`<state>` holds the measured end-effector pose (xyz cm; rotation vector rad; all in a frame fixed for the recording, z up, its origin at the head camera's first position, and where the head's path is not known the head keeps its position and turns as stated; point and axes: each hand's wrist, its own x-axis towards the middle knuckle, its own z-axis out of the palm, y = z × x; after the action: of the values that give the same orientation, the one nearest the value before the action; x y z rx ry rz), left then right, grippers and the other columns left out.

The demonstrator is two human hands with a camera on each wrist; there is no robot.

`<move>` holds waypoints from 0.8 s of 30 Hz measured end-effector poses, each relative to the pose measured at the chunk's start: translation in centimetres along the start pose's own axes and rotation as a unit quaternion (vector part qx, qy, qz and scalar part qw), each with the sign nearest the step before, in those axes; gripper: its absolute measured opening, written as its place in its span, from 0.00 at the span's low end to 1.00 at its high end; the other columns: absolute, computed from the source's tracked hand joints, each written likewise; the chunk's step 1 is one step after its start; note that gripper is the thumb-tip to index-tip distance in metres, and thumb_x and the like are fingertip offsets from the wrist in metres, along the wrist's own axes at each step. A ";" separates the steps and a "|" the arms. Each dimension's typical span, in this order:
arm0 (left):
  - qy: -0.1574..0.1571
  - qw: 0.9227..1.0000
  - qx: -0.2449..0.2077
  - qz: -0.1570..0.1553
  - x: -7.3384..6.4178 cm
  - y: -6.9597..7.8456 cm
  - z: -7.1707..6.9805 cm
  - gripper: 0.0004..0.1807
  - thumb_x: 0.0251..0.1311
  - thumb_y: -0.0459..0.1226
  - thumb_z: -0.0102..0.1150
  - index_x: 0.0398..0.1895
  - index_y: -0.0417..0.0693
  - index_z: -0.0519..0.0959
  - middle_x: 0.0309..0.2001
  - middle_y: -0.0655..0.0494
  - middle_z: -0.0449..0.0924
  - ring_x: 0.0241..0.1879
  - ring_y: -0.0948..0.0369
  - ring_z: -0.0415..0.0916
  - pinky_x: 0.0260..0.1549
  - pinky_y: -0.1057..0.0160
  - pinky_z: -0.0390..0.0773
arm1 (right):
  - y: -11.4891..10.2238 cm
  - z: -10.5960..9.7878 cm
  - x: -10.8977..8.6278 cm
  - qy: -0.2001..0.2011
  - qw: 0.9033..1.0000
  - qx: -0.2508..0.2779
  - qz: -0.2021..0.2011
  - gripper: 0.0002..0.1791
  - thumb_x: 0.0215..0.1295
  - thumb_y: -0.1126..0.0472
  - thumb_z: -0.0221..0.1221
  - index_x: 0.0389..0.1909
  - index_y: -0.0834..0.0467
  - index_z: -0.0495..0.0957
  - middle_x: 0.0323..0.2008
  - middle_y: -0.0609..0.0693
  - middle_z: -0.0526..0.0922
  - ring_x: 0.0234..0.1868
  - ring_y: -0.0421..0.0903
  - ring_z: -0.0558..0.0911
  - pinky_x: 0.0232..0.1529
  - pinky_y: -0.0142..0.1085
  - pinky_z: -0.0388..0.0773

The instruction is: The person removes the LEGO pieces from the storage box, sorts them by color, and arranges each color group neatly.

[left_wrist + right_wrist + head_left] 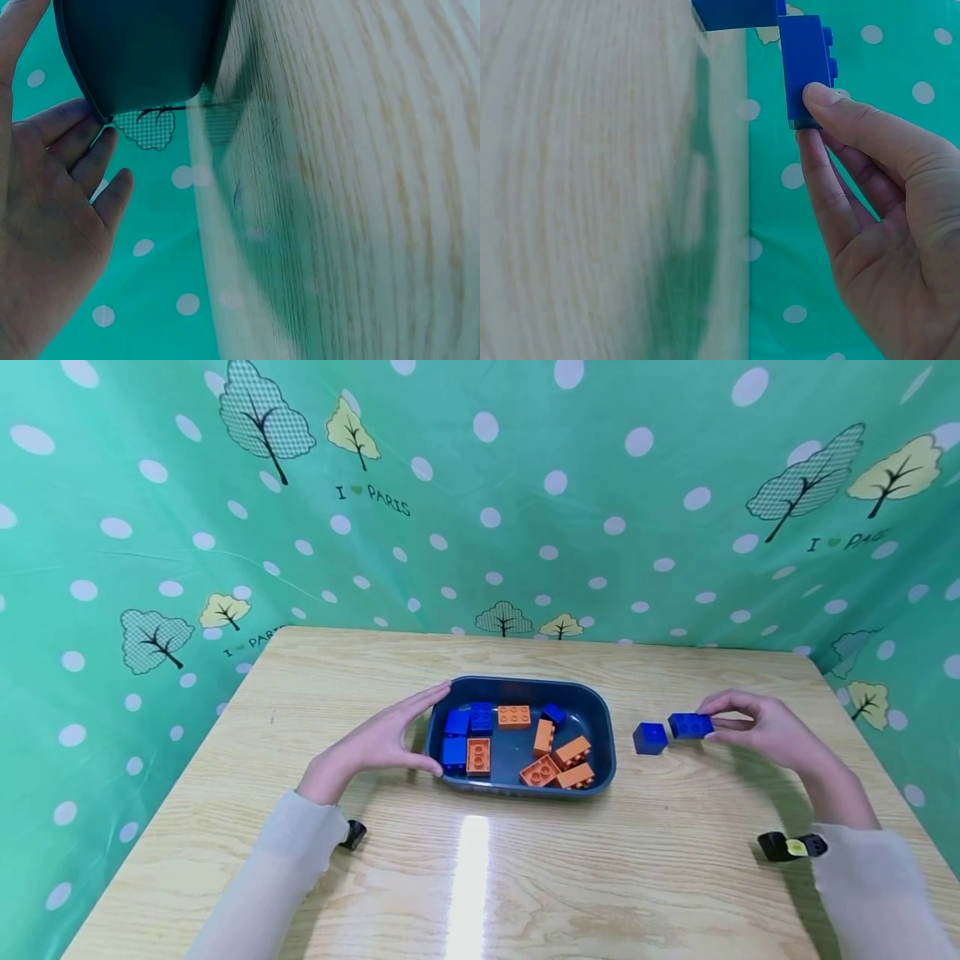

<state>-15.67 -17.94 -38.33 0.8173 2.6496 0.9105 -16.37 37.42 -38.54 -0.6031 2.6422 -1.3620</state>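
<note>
My right hand (761, 727) pinches a blue toy building brick (688, 725) between thumb and fingers, at the brick's right end. In the right wrist view the thumb presses one face of that brick (804, 67). Another blue brick (650, 738) stands on the table just left of it. My left hand (375, 742) grips the left end of a dark blue plastic box (517, 790), thumb at the near corner and fingers at the far one. The left wrist view shows fingertips against the box rim (106, 118). Inside lie several blue bricks (482, 718) and orange bricks (513, 717).
The wooden table (360, 885) runs back to a green dotted cloth (480, 518) that hangs behind and at both sides. A black wrist camera (780, 847) sits below the right forearm, another camera (352, 835) beside the left cuff.
</note>
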 end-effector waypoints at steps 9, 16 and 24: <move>-0.002 1.000 0.002 0.004 0.1 -0.1 0.0 0.64 0.43 0.55 0.78 0.81 0.56 0.49 0.82 0.56 0.45 0.79 0.47 0.48 0.73 0.36 0.57 | 0.7 0.2 -0.2 -0.004 1.000 0.003 0.022 0.15 0.60 0.73 0.66 0.48 0.64 0.81 0.49 0.35 0.77 0.47 0.23 0.81 0.44 0.20 0.82; -0.002 1.000 0.005 0.006 0.1 0.1 -0.1 0.65 0.42 0.57 0.78 0.81 0.55 0.49 0.82 0.56 0.45 0.79 0.47 0.48 0.73 0.37 0.57 | 1.0 0.5 -0.2 -0.012 1.000 -0.004 0.029 0.13 0.60 0.71 0.66 0.46 0.58 0.82 0.48 0.42 0.79 0.45 0.23 0.81 0.43 0.20 0.82; -0.002 1.000 0.003 0.004 0.0 0.1 -0.1 0.64 0.42 0.56 0.78 0.81 0.55 0.49 0.81 0.55 0.45 0.79 0.47 0.48 0.73 0.36 0.57 | 1.2 0.7 -0.2 -0.019 0.999 -0.035 0.038 0.12 0.60 0.69 0.67 0.44 0.60 0.82 0.47 0.48 0.80 0.44 0.24 0.80 0.43 0.20 0.81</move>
<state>-15.66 -17.93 -38.17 0.8292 2.6489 0.9032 -16.38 37.62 -39.92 -0.5259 2.6631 -1.2314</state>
